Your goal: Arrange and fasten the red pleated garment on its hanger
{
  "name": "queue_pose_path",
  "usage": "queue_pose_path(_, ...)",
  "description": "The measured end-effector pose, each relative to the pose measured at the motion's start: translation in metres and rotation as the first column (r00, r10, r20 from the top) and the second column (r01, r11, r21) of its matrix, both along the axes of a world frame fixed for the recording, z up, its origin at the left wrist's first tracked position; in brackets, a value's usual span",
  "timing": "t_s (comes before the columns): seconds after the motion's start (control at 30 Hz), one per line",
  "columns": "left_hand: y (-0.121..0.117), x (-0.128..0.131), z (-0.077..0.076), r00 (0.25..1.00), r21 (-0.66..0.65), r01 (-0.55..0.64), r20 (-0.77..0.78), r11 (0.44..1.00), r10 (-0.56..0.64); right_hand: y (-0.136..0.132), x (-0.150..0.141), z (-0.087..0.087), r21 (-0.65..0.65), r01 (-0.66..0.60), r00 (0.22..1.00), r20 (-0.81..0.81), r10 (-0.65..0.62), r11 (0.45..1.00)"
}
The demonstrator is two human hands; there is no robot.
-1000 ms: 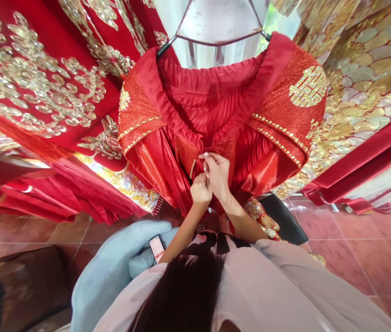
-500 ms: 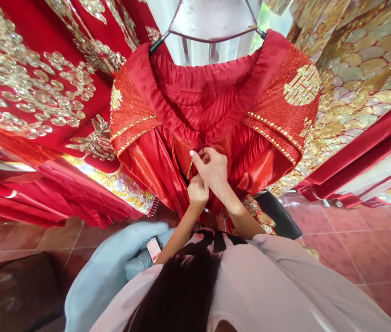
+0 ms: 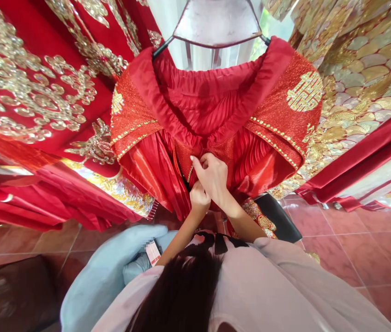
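A red pleated garment (image 3: 212, 101) with gold-beaded shoulder panels hangs on a black hanger (image 3: 162, 45) in front of me. Both hands meet at its front closure, just below the collar. My right hand (image 3: 212, 177) pinches the fabric edge at the gold-trimmed opening, fingers closed. My left hand (image 3: 199, 199) sits right under it, curled into a fist on the same edge. What the fingers grip inside the fold is hidden.
Red garments with heavy gold embroidery (image 3: 32, 92) hang at the left, and a gold scale-patterned one (image 3: 364, 69) at the right. A pale blue bundle with a small tag (image 3: 112, 272) lies by my left arm. A black seat (image 3: 278, 216) stands on the red tiled floor (image 3: 354, 249).
Both hands have slid slightly down along the front opening, staying together on the fabric. The view has shifted a little.
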State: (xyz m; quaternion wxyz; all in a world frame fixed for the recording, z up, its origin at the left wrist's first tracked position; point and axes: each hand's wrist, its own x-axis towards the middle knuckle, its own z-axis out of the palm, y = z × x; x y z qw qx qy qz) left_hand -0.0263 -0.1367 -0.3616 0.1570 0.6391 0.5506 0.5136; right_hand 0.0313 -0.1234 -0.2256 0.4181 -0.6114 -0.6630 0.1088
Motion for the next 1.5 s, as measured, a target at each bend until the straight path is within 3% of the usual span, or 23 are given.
queue_pose_path(0.17, -0.001, -0.006, 0.012, 0.998, 0.058, -0.018, -0.066, 0.998, 0.022, 0.003, 0.008, -0.007, -0.051, -0.101, 0.991, 0.078, 0.104, 0.994)
queue_pose_path(0.37, -0.006, -0.001, 0.019, 0.997, 0.088, -0.009, -0.077, 0.996, 0.015, 0.005, 0.01, -0.007, -0.068, -0.039, 0.995, 0.087, 0.045, 0.997)
queue_pose_path(0.53, -0.004, -0.009, 0.023, 0.998, 0.101, -0.005, -0.056, 0.995, 0.011, -0.002, 0.023, -0.005, -0.185, -0.169, 0.931, 0.294, 0.219, 0.968)
queue_pose_path(0.67, -0.007, -0.022, 0.043, 0.986, 0.123, -0.046, 0.167, 0.991, 0.025, -0.021, 0.031, -0.024, -0.347, -0.248, 0.831, 0.403, 0.382, 0.905)
queue_pose_path(0.77, -0.01, -0.024, 0.062, 0.938, 0.121, -0.012, 0.345, 0.993, -0.031, -0.03, 0.034, -0.036, -0.409, -0.276, 0.809, 0.39, 0.44, 0.87)
queue_pose_path(0.9, -0.013, -0.019, 0.077, 0.885, 0.024, 0.044, 0.462, 0.999, -0.05, -0.024, 0.047, -0.021, -0.409, -0.461, 0.806, 0.178, 0.565, 0.787)
queue_pose_path(0.97, -0.014, -0.018, 0.079, 0.864, -0.02, 0.025, 0.503, 0.999, -0.012, -0.015, 0.055, -0.007, -0.26, -0.446, 0.882, 0.034, 0.47, 0.856)
queue_pose_path(1.03, -0.016, -0.018, 0.078, 0.854, -0.039, 0.003, 0.52, 0.999, 0.018, -0.002, 0.057, 0.004, -0.069, -0.276, 0.959, -0.086, 0.27, 0.959)
queue_pose_path(1.07, -0.017, -0.018, 0.078, 0.852, -0.042, -0.004, 0.523, 0.999, 0.025, 0.005, 0.055, 0.008, 0.001, -0.196, 0.973, -0.12, 0.195, 0.981)
queue_pose_path(1.13, -0.02, -0.018, 0.079, 0.848, -0.042, -0.005, 0.529, 0.999, 0.026, 0.017, 0.048, 0.009, 0.068, -0.162, 0.979, -0.116, 0.169, 0.984)
queue_pose_path(1.27, -0.023, -0.02, 0.081, 0.83, -0.038, 0.008, 0.557, 0.999, 0.015, 0.024, 0.044, -0.004, 0.049, -0.285, 0.958, -0.008, 0.286, 0.957)
queue_pose_path(1.5, -0.022, -0.015, 0.091, 0.866, -0.013, 0.051, 0.498, 0.999, -0.038, -0.003, 0.091, -0.03, -0.014, -0.246, 0.969, -0.02, 0.245, 0.969)
